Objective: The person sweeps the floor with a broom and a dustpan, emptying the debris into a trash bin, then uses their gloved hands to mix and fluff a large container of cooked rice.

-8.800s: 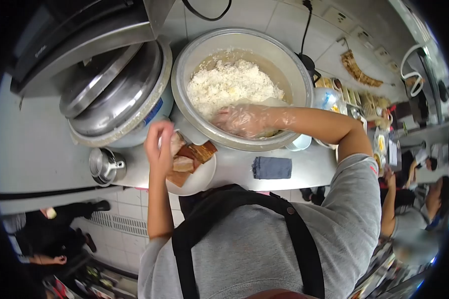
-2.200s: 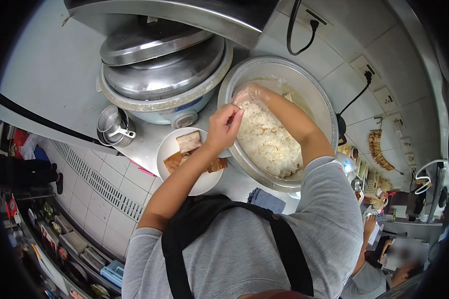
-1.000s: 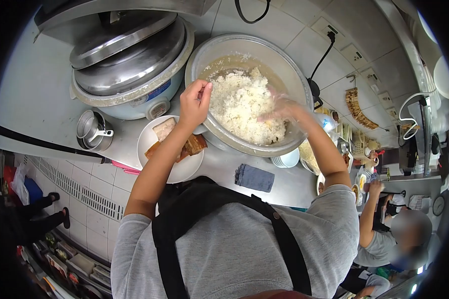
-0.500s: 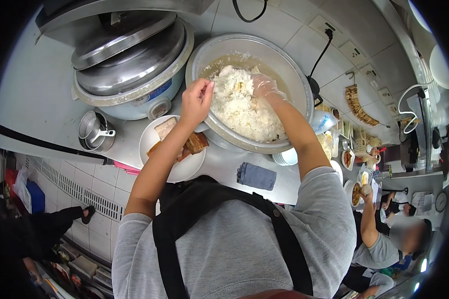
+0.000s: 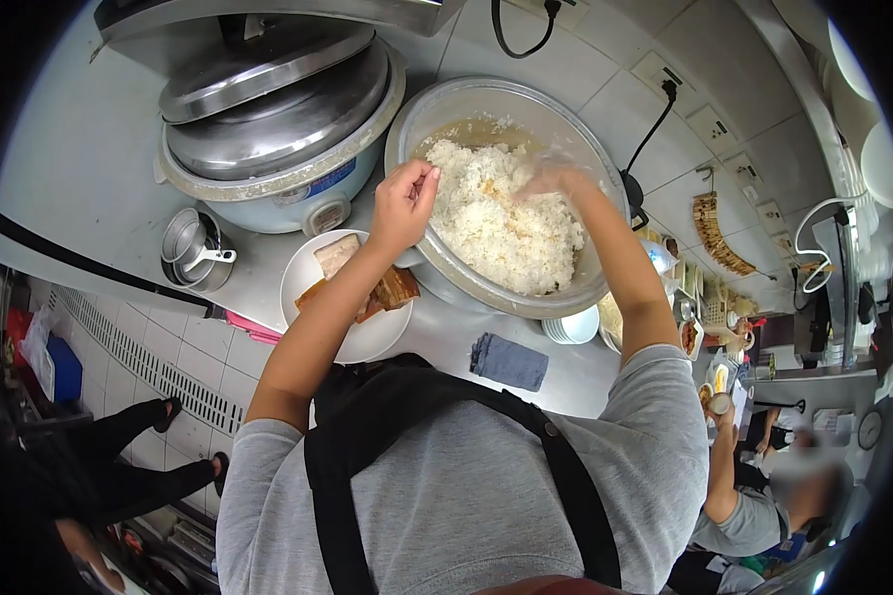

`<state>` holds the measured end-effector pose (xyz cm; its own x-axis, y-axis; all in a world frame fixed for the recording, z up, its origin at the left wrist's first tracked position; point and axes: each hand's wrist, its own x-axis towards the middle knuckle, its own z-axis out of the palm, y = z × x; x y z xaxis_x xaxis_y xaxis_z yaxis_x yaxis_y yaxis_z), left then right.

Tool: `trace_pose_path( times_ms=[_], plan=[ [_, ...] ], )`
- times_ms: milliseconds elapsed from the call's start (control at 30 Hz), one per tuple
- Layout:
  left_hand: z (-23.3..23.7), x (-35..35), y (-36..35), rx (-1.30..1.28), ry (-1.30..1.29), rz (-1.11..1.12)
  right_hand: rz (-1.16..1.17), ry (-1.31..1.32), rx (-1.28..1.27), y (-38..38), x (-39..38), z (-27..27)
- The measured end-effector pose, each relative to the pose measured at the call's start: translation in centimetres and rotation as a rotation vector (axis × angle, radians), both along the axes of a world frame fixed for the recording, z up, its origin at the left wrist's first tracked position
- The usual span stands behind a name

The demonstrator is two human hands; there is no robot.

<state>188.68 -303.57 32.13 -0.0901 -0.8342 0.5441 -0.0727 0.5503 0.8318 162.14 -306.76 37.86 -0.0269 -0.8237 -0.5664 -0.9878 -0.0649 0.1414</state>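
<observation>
A large metal pot [image 5: 610,253] holds a mound of white rice [image 5: 506,233] with some brownish patches in it. My left hand [image 5: 405,206] is closed on the pot's near left rim, thumb on top. Over the right part of the rice is my right hand [image 5: 558,180], in a clear plastic glove. Motion smears its fingers, and I cannot tell whether they grip any rice. Below my left forearm stands a white plate [image 5: 362,342] with a pale block of meat [image 5: 337,255] and browned pork pieces [image 5: 395,291], partly hidden by the arm.
At the left is a blue rice cooker [image 5: 268,210] with metal lids [image 5: 278,129] stacked on it. Small metal pots [image 5: 196,248] stand beside it. A folded grey cloth [image 5: 509,361] and white bowls [image 5: 574,325] lie near the pot. Another person [image 5: 739,501] works at the right.
My right hand has lifted out of the rice and moved right and up. The rice mound looks flatter and more spread. My left hand stays at the rim. At far left, a person's legs have shifted.
</observation>
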Motion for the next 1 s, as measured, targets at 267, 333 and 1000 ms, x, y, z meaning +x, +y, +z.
trace_pose_path(
  times_ms=[267,333,1000],
  plan=[
    [-0.2,-0.1,0.0,0.033,0.026,-0.005,0.201,-0.589,-0.377,-1.3,7.6,-8.6],
    [0.0,0.0,0.0,0.04,0.001,-0.006,0.277,-0.707,-0.478,-2.3,7.8,-9.6],
    [-0.3,0.0,-0.1,-0.008,0.015,0.006,-0.338,-0.691,-0.927,-2.2,1.1,-7.0]
  ],
)
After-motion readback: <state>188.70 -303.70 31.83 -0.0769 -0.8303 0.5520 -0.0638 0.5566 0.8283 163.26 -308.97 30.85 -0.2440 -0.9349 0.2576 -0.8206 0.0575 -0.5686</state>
